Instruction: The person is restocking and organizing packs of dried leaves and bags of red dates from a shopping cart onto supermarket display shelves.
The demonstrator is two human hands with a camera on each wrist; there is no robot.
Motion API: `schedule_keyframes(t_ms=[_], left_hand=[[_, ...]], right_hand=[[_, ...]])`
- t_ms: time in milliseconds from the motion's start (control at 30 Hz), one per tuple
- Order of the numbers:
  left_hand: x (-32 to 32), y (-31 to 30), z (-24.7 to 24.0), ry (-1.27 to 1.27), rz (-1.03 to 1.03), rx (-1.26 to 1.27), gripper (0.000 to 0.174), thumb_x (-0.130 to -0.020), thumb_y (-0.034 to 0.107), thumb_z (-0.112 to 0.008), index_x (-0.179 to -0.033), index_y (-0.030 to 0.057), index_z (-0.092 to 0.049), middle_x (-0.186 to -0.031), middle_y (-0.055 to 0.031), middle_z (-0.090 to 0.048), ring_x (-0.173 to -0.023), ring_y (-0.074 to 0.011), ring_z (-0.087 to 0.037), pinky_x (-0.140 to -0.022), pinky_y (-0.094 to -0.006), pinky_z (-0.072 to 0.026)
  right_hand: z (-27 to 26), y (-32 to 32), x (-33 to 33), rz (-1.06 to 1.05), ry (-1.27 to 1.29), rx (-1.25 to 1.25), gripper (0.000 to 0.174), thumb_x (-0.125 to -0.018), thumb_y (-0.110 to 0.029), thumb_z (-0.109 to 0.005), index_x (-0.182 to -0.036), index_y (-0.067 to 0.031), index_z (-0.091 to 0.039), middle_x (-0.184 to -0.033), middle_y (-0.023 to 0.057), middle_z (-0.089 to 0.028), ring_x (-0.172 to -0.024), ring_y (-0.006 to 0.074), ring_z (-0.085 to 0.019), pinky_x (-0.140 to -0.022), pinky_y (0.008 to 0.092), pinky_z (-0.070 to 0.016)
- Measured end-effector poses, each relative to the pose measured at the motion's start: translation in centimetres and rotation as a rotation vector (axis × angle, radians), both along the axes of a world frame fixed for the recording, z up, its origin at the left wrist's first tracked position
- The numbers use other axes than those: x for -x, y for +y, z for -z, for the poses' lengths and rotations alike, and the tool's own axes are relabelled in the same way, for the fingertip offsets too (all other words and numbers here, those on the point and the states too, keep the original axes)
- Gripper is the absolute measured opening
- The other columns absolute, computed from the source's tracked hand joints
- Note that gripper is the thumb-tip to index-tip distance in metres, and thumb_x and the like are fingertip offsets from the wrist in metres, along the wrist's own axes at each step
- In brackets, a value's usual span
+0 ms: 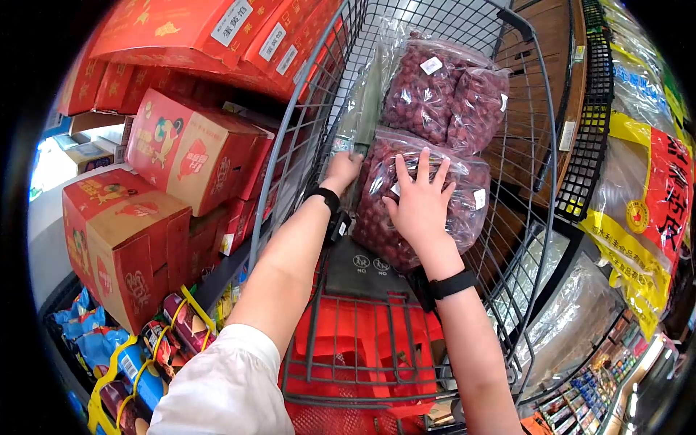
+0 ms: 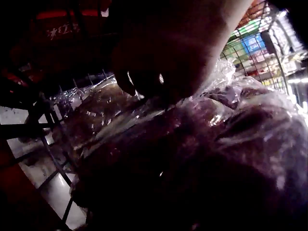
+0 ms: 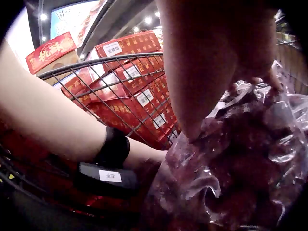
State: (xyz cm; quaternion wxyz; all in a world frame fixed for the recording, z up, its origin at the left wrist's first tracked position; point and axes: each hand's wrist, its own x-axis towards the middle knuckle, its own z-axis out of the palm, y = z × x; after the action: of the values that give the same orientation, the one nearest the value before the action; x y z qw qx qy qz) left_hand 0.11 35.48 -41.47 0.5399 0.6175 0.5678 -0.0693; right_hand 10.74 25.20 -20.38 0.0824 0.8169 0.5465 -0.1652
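Observation:
Clear bags of dark red round fruit lie in a wire shopping cart. On the nearer bag (image 1: 373,210) the right hand (image 1: 422,205) rests with its fingers spread; the right wrist view shows its fingertips on the shiny plastic (image 3: 240,159). Beside that bag's left edge, the left hand (image 1: 343,171) has its fingers curled round the end of a long clear plastic package (image 1: 360,109). In the left wrist view the left hand (image 2: 168,62) is dark above crinkled plastic (image 2: 115,120). Farther back lies another fruit bag (image 1: 417,94).
The cart's wire rim (image 1: 554,145) surrounds the bags. Red and brown cartons (image 1: 196,152) are stacked at the left, above snack packs (image 1: 138,370). A red basket-like thing (image 1: 362,333) is at the near end. Yellow and red packages (image 1: 645,217) stand at the right.

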Motion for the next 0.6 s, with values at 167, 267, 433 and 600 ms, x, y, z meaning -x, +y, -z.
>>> schedule_keyframes(t_ms=[167, 267, 433, 600], left_hand=[[-1.6, -0.3, -5.6, -0.049, -0.217, -0.622, 0.026, -0.083, 0.024, -0.053, -0.097, 0.0027, -0.058, -0.094, -0.0206, -0.059, -0.086, -0.0421, -0.056, -0.075, -0.0469, -0.0441], [-2.0, 0.3, -11.1, -0.010, -0.259, -0.525, 0.023, -0.082, 0.023, -0.055, -0.095, 0.0044, -0.059, -0.090, -0.0209, -0.060, -0.085, -0.0416, -0.056, -0.073, -0.0458, -0.0447], [-1.9, 1.8, -23.3, -0.557, -0.412, -0.288, 0.021, -0.083, 0.011, -0.056, -0.099, -0.0019, -0.058, -0.087, -0.0104, -0.064, -0.081, -0.0171, -0.059, -0.071, -0.0297, -0.0449], [-3.0, -2.9, -38.6, -0.957, -0.179, 0.053, 0.026, -0.086, 0.011, -0.053, -0.109, -0.0005, -0.052, -0.097, -0.0057, -0.060, -0.085, -0.0108, -0.056, -0.075, -0.0269, -0.0461]], right_hand=[[-0.3, 0.2, -0.5, -0.012, 0.024, 0.029, 0.073, -0.072, -0.036, -0.066, -0.134, -0.0188, -0.032, -0.140, 0.0211, -0.019, -0.125, 0.0515, -0.016, -0.091, 0.0651, -0.0271], [-0.7, 0.2, -1.0, 0.038, 0.128, 0.035, 0.071, -0.071, -0.037, -0.066, -0.133, -0.0198, -0.035, -0.141, 0.0196, -0.018, -0.126, 0.0512, -0.013, -0.092, 0.0663, -0.0238], [-6.3, 0.6, -6.3, 0.466, 1.121, -0.110, 0.067, -0.084, -0.042, -0.053, -0.135, -0.0060, -0.028, -0.134, 0.0178, -0.036, -0.126, 0.0249, -0.033, -0.100, 0.0452, -0.0274], [-18.5, -3.3, -9.1, 0.482, 1.499, -0.661, 0.056, -0.091, -0.030, -0.046, -0.135, -0.0026, -0.025, -0.122, 0.0081, -0.047, -0.109, 0.0204, -0.047, -0.090, 0.0321, -0.0385]])
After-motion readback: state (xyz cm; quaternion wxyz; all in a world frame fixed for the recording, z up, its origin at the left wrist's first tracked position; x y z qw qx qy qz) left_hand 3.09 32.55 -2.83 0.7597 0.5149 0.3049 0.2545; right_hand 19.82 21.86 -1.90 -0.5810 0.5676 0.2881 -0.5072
